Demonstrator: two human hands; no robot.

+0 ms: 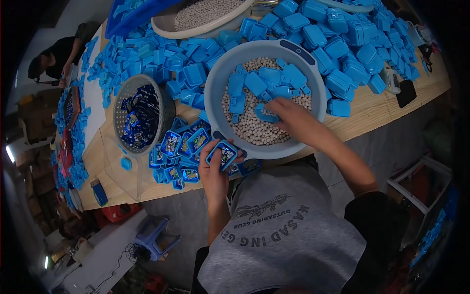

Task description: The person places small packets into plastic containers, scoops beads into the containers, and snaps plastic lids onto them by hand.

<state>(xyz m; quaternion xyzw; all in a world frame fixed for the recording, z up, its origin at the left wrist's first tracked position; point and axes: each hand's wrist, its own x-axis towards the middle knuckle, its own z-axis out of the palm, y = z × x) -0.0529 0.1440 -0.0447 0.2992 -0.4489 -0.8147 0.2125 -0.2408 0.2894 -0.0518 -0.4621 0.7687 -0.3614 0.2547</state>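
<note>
My left hand [214, 172] is wrapped round a small blue plastic box [224, 155] with a colourful printed packet showing in it. In the grey basin [213, 98], my right hand [296, 120] pinches a curved blue plastic piece [265, 113] against the pale round beads [254, 132]. Several blue plastic cases [256, 83] lie on the beads at the far side of the basin. Beside my left hand sits a cluster of blue boxes with printed packets [171, 142]. The fingertips of my right hand are partly hidden.
A grey basket [166, 110] of dark blue packets [141, 117] stands left of the basin. Heaps of blue cases [342, 49] cover the back of the wooden table [377, 110]. Behind is a cream basin [166, 27] of beads. Another person [63, 56] bends over the far left side.
</note>
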